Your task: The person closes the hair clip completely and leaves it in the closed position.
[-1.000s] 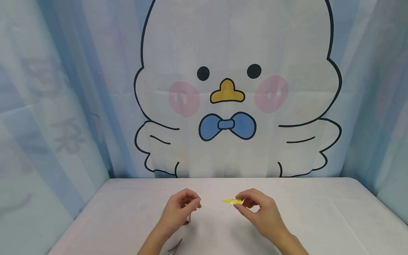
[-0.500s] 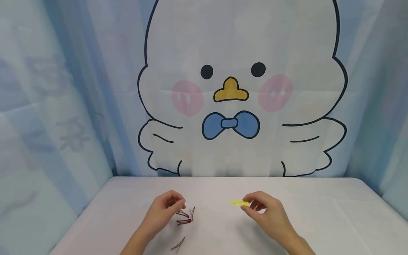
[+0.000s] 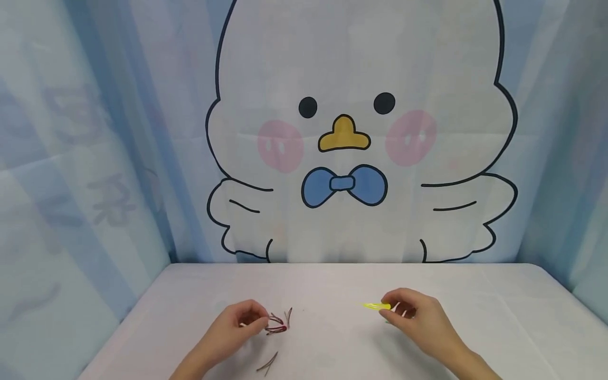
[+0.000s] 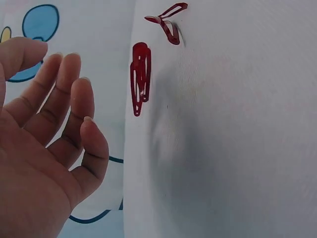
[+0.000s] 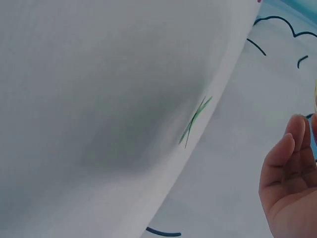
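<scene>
My right hand (image 3: 420, 319) pinches a yellow snap hair clip (image 3: 375, 306) between thumb and fingertips, above the table. In the right wrist view a sliver of that clip shows at the right edge, and a green hair clip (image 5: 194, 121) stands on the table. Over the table's left part is my left hand (image 3: 235, 330), its fingers loosely bent and nothing visible between them. Just beyond its fingertips are several dark red hair clips (image 3: 277, 330). The left wrist view shows red clips (image 4: 141, 74) apart from the fingers, one splayed open.
A white cloth covers the table (image 3: 328, 348). One more dark red clip (image 3: 268, 364) lies nearer the front edge. Behind the table hangs a curtain (image 3: 342, 232) printed with a cartoon bird, and blue curtains (image 3: 85, 211) close in the sides.
My left hand has moved left and lower, uncovering the dark red clips. My right hand has moved right, carrying the yellow hair clip. The head view has shifted slightly.
</scene>
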A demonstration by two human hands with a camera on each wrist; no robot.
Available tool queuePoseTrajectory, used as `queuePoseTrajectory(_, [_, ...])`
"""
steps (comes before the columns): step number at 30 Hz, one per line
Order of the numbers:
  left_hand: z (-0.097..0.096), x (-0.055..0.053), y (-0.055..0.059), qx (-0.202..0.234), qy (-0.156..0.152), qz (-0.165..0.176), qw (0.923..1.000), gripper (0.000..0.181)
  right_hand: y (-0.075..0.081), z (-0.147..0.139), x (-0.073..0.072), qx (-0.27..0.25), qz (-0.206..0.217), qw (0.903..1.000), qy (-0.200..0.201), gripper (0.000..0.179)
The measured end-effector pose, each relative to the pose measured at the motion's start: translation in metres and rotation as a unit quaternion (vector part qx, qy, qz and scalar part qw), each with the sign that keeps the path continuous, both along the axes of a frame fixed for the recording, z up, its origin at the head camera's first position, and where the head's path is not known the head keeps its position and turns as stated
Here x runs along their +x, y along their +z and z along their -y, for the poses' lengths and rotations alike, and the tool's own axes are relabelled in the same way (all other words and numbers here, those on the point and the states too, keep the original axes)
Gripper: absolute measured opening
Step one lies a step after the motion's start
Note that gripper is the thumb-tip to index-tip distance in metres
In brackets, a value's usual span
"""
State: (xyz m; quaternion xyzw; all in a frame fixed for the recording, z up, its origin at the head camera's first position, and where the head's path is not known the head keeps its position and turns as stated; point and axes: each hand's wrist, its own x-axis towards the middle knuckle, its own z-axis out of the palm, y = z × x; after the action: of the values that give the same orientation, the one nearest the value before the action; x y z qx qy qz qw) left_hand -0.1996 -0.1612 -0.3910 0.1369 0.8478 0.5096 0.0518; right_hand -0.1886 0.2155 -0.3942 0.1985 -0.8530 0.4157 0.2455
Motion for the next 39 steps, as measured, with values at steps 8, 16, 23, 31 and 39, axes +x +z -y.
queuePoseTrajectory(8, [0.004, 0.005, -0.004, -0.068, -0.013, -0.002, 0.9976, 0.012, 0.001, -0.019, 0.000, 0.031, 0.050, 0.9981, -0.020, 0.026])
queuePoseTrajectory(16, [0.005, 0.009, -0.011, -0.073, -0.055, -0.004, 0.9958, 0.008, 0.000, -0.025, -0.002, 0.065, 0.170, 0.9828, -0.035, 0.017])
queuePoseTrajectory(23, [0.001, 0.010, -0.013, -0.073, -0.080, 0.052, 0.9928, 0.016, -0.008, -0.036, -0.006, 0.100, 0.212, 0.9720, -0.018, 0.015])
queuePoseTrajectory(31, [0.004, 0.007, -0.014, -0.070, -0.110, 0.064, 0.9893, 0.021, -0.012, -0.048, -0.011, 0.108, 0.244, 0.9638, -0.002, 0.015])
queuePoseTrajectory(39, [0.013, 0.002, -0.019, -0.060, -0.138, 0.066, 0.9864, 0.021, -0.013, -0.052, -0.014, 0.119, 0.261, 0.9580, 0.013, 0.014])
